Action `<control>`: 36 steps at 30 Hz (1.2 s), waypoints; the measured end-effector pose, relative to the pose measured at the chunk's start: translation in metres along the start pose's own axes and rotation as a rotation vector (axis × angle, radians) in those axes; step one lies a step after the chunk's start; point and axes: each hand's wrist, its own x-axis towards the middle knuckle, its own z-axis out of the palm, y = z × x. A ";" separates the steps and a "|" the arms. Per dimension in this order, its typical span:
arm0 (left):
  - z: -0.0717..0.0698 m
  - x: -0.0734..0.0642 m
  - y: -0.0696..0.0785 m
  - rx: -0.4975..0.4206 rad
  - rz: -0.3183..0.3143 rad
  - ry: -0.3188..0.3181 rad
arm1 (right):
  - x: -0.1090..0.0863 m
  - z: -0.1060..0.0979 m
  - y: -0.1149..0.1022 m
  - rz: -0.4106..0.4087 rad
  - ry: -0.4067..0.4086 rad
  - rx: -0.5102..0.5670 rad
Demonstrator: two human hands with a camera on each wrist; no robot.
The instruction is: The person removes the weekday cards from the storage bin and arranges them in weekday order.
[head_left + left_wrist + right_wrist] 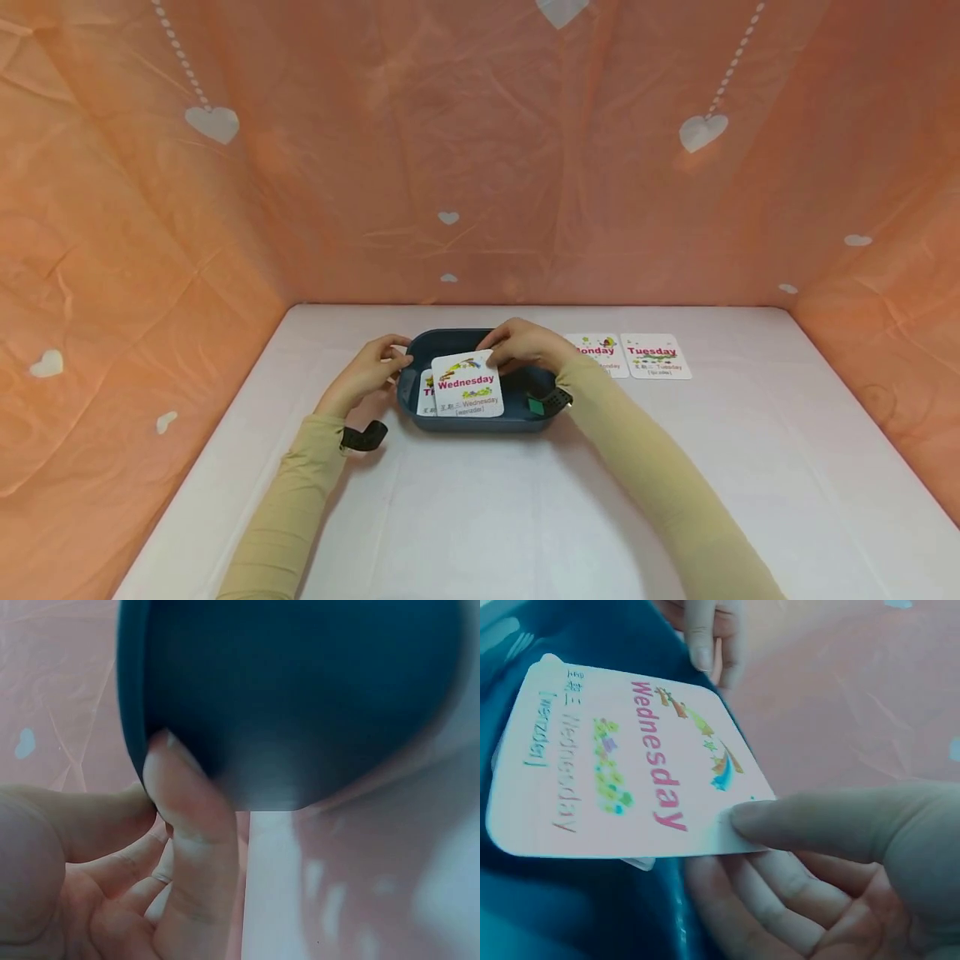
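Note:
A dark blue oval tray (480, 424) sits on the table. At its left end my left hand (367, 372) pinches the rim between thumb and fingers, as the left wrist view shows with the tray wall (285, 690). My right hand (527, 344) holds the Wednesday card (468, 384) by its upper right corner, thumb on top and fingers beneath, over the tray. Partly under it lies another card (426, 402) in the tray, its print mostly covered; only "Th" can be read.
Right of the tray, the Monday card (602, 354) and the Tuesday card (656, 357) lie side by side on the white table (465, 517). My right forearm partly covers the Monday card. An orange curtain (480, 167) with white hearts stands behind and at both sides.

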 end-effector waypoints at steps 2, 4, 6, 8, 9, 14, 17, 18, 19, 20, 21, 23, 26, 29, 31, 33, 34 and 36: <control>0.000 0.000 0.000 -0.002 0.007 0.001 | -0.003 -0.005 0.000 -0.023 0.045 0.026; -0.001 0.000 -0.001 -0.005 0.009 0.003 | -0.008 -0.011 -0.001 -0.050 0.088 0.062; -0.001 0.000 -0.001 -0.007 0.006 0.001 | -0.012 -0.018 -0.002 -0.072 0.131 0.101; -0.002 0.000 -0.001 -0.005 0.005 -0.003 | -0.017 -0.025 -0.003 -0.099 0.171 0.127; -0.002 0.000 -0.001 -0.006 0.007 -0.006 | -0.019 -0.029 -0.003 -0.111 0.194 0.139; -0.003 -0.002 -0.001 -0.004 0.022 -0.009 | -0.036 -0.054 -0.003 -0.150 0.261 0.170; -0.003 -0.003 -0.001 0.004 0.014 -0.007 | -0.049 -0.071 -0.002 -0.161 0.279 0.172; -0.003 -0.003 -0.001 0.007 0.012 -0.007 | -0.054 -0.077 -0.002 -0.164 0.291 0.171; -0.003 -0.003 0.000 0.006 0.012 -0.008 | -0.059 -0.083 -0.001 -0.169 0.303 0.171; -0.003 -0.004 0.000 0.006 0.013 -0.007 | -0.064 -0.090 -0.001 -0.172 0.318 0.168; -0.003 -0.004 0.000 0.005 0.015 -0.005 | -0.069 -0.096 0.000 -0.173 0.335 0.166; -0.003 -0.005 0.000 0.002 0.018 -0.002 | -0.080 -0.110 0.002 -0.170 0.371 0.155; -0.003 -0.007 -0.001 0.007 0.006 -0.006 | -0.096 -0.129 0.009 -0.146 0.418 0.141; -0.005 -0.007 -0.002 0.017 -0.001 0.000 | -0.110 -0.149 0.019 -0.127 0.449 0.146; -0.007 -0.006 -0.002 0.017 0.003 0.003 | -0.117 -0.161 0.026 -0.112 0.469 0.143; -0.008 -0.005 -0.002 0.015 0.014 0.009 | -0.123 -0.173 0.033 -0.094 0.483 0.134; -0.009 -0.004 -0.001 0.012 0.017 0.010 | -0.126 -0.179 0.037 -0.079 0.490 0.122; -0.010 -0.005 -0.001 0.011 0.014 0.007 | -0.131 -0.186 0.046 -0.041 0.503 0.088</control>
